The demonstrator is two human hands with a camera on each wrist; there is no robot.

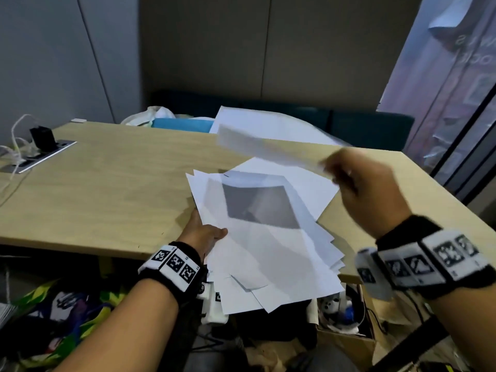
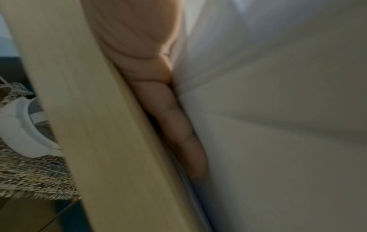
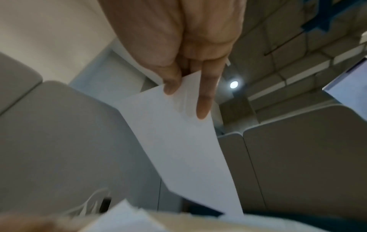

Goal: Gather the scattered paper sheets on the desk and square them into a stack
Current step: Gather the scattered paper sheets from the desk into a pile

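Note:
A loose, uneven stack of white sheets (image 1: 268, 248) overhangs the near edge of the wooden desk (image 1: 107, 183), its corners fanned out. My left hand (image 1: 204, 234) grips its left side, thumb on top and fingers (image 2: 178, 133) beneath, between paper (image 2: 278, 125) and desk edge (image 2: 99, 109). My right hand (image 1: 359, 189) is raised above the stack, blurred, and pinches one single sheet (image 1: 263, 146) (image 3: 178, 141) by its corner between the thumb and a finger (image 3: 204, 103). More white paper (image 1: 257, 119) lies at the far edge of the desk.
A power strip (image 1: 40, 154) with a black plug and white cables is set into the desk at the left. Beyond the far edge are a plastic bag (image 1: 153, 115) and something blue (image 1: 182, 124). Below the desk stand cardboard boxes (image 1: 346, 334) and a colourful bag (image 1: 64, 315).

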